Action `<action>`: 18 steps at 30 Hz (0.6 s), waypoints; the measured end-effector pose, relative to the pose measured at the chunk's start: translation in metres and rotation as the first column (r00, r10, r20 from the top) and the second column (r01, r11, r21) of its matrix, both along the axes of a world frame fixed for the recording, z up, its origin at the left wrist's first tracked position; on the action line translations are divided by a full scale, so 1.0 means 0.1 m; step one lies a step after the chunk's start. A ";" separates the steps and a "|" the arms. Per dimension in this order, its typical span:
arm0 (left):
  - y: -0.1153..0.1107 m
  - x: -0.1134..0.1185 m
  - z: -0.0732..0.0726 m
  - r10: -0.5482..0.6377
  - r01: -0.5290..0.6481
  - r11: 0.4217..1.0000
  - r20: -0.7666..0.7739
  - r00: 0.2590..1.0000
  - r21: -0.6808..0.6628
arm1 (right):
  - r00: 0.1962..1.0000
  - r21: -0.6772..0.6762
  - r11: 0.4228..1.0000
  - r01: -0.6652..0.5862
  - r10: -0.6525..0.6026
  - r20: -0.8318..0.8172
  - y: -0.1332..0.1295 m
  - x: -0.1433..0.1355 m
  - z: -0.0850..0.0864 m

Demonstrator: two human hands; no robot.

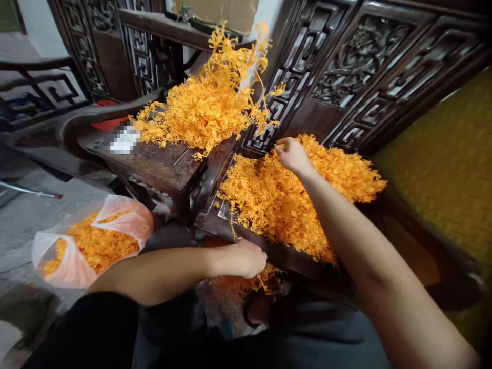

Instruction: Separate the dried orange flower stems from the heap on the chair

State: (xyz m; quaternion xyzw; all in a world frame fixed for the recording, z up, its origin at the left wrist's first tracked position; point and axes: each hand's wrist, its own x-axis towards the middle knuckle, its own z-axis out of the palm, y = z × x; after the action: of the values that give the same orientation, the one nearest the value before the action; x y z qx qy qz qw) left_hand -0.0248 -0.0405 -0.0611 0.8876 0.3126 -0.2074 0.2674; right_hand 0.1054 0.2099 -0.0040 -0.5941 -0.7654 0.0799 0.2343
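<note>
Your dark trousers [334,333] fill the bottom of the view. Just past them, your L hand [246,260] is in front of the near surface [210,221], fingers curled in; can't tell if they're clamped on anything. Loose orange strands [269,279] show just below & beside it. Off L, on the floor [82,202], there's a thin plastic bag [82,264], open at the top, w/ orange pcs [103,246] inside.

The near surface, dark wood, carries a broad orange heap [284,205] covering most of it. A thin stem [232,220] hangs over its front edge, its lower end near your L hand. Your R hand [294,155] is at the heap's far side, fingers bent; can't tell if they grip anything.

Farther, ahead L, a 2nd surface [161,159] bears a taller orange pile [207,110], branching sprigs sticking up; a pale pixelated item [125,140] is next to it, w/ smth. red [110,123] behind. At the back: carved dark wood panels [346,66].
</note>
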 end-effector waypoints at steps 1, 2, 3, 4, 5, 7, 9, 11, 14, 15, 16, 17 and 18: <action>0.00 0.01 -0.02 0.026 -0.026 1.000 0.021 0.999 0.005 | 0.985 0.033 0.999 -0.012 0.006 0.174 0.12 -0.09 -0.05; 0.01 0.01 -0.02 0.035 -0.035 0.999 0.032 0.999 -0.002 | 0.947 0.026 0.999 -0.031 0.021 0.322 0.23 -0.17 -0.09; 0.01 0.00 -0.01 0.031 -0.030 0.999 0.032 0.999 -0.019 | 0.902 -0.013 0.999 -0.050 0.051 0.430 0.31 -0.24 -0.12; 0.02 0.00 0.01 0.019 -0.018 0.999 0.017 1.000 -0.042 | 0.862 -0.066 0.995 -0.078 0.100 0.498 0.38 -0.29 -0.14; 0.02 -0.02 0.04 0.006 -0.006 0.998 0.003 1.000 -0.063 | 0.835 -0.117 0.988 -0.096 0.144 0.531 0.43 -0.32 -0.15; 0.02 -0.05 0.09 -0.017 0.017 0.995 -0.001 1.000 -0.099 | 0.827 -0.161 0.981 -0.105 0.176 0.534 0.49 -0.33 -0.14; -0.02 -0.09 0.10 -0.040 0.044 0.992 0.032 0.999 -0.118 | 0.839 -0.123 0.985 -0.120 0.167 0.519 0.45 -0.28 -0.07; -0.08 -0.12 0.06 -0.051 0.060 0.992 0.084 0.995 -0.111 | 0.890 0.016 0.986 -0.167 0.144 0.432 0.23 -0.17 0.03; -0.13 -0.13 -0.07 -0.064 0.076 0.995 0.173 0.983 -0.066 | 0.978 0.297 0.935 -0.193 0.161 0.129 -0.47 0.03 0.14; -0.13 -0.13 -0.11 -0.066 0.079 0.995 0.193 0.979 -0.059 | 0.985 0.318 0.933 -0.168 0.169 0.026 -0.77 0.11 0.14; -0.11 -0.13 -0.13 -0.062 0.076 0.995 0.199 0.978 -0.065 | 0.980 0.276 0.948 -0.156 0.183 -0.076 -1.09 0.18 0.12; -0.08 -0.14 -0.14 -0.044 0.060 0.995 0.193 0.980 -0.081 | 0.959 0.163 0.964 -0.212 0.237 -0.155 -1.40 0.25 0.09; -0.04 -0.14 -0.13 -0.019 0.040 0.994 0.195 0.981 -0.104 | 0.909 -0.048 0.921 -0.386 0.371 -0.190 -1.69 0.30 0.03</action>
State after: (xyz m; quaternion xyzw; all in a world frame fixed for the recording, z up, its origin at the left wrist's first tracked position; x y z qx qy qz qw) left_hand -0.0393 -0.0447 -0.0744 0.8924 0.2600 -0.1404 0.3410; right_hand 0.1355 0.0406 -0.0007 -0.4342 -0.8380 0.2088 0.2561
